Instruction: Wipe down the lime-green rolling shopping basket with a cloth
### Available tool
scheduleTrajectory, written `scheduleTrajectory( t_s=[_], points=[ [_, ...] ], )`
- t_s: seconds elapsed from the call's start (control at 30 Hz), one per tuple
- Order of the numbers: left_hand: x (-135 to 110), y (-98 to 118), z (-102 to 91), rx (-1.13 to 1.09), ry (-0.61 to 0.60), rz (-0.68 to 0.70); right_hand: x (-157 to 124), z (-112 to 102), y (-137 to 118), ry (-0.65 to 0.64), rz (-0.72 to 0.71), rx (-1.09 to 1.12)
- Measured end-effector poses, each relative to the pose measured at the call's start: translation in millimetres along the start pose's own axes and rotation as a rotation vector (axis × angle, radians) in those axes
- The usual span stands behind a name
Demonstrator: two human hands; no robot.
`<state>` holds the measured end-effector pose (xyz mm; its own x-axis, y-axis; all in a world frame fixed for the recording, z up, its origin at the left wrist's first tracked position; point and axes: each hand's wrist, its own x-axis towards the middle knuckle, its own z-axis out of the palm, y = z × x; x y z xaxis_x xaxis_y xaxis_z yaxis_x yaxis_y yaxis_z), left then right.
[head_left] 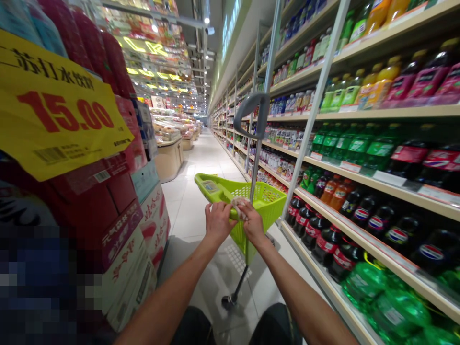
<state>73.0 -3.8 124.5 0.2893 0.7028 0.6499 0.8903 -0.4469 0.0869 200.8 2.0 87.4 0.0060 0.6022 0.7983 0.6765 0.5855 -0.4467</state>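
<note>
A lime-green wheeled shopping basket (268, 199) stands on the aisle floor straight ahead, its grey pull handle (251, 112) raised on a metal pole. Both my hands meet over its near rim. My left hand (217, 221) and my right hand (252, 223) are closed together on a small crumpled whitish thing (237, 207), a wipe or a bit of paper. A small packet (210, 186) lies on the basket's left part.
Long shelves of soft-drink bottles (362, 211) run along the right. On the left rise stacked red and white drink cartons (125, 225) with a yellow 15.00 price sign (53, 112). The tiled aisle (201, 158) stretches ahead toward display counters (168, 155).
</note>
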Motion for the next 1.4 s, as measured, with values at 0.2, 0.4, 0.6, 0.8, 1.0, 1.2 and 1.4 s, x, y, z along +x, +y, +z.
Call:
scheduleTrajectory(
  t_s=[0.2,0.4,0.6,0.8,1.0,1.2,1.4],
  points=[
    [1,-10,2.4,-0.088,-0.050,0.146,-24,-28,15,0.052,-0.007,-0.022],
    [20,-44,9.4,-0.038,-0.159,0.150,-14,-36,5,0.073,0.031,-0.087],
    [19,-20,10.1,-0.005,-0.128,0.096,-14,-20,-20,0.021,-0.157,-0.144],
    [16,-27,8.5,-0.016,-0.105,0.081,-21,-68,29,0.217,0.006,-0.269],
    [16,-33,11.4,0.034,-0.051,0.034,-20,-30,-8,0.115,-0.065,-0.329],
    [9,-30,7.9,0.024,-0.024,-0.002,-20,-36,-1,0.076,-0.149,-0.388],
    [1,-47,11.9,0.017,0.003,-0.039,-20,-59,19,0.187,-0.006,-0.362]
  ],
)
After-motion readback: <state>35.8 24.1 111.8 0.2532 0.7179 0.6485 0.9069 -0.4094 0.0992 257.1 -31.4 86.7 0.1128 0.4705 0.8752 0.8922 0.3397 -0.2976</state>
